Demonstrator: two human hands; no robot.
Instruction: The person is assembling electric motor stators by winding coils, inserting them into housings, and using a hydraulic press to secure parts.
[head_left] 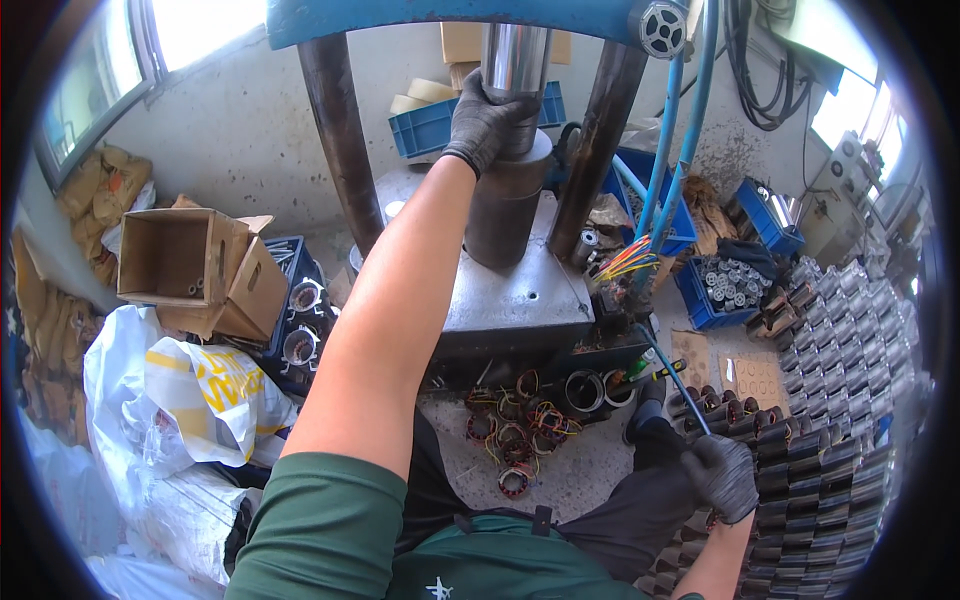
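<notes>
My left hand [487,122], in a dark grey glove, reaches up and wraps its fingers round a metal cylinder [520,135] beneath the shiny press ram [516,58]. Below the cylinder a thick dark steel sleeve [504,215] stands upright on the press bed [530,300]; the hand partly hides where the parts meet. At the lower right my right hand [722,477], gloved alike, is closed round the end of a long thin lever [676,385]. The lever slants up to the side of the press, near a bundle of coloured wires [628,260].
Dark steel columns [340,140] flank the ram. Several wire-wound stators [515,445] lie on the floor before the press. Rows of metal cylinders [840,350] are stacked at the right, beside a blue crate of parts [725,292]. Cardboard boxes [180,255] and white sacks [170,400] stand left.
</notes>
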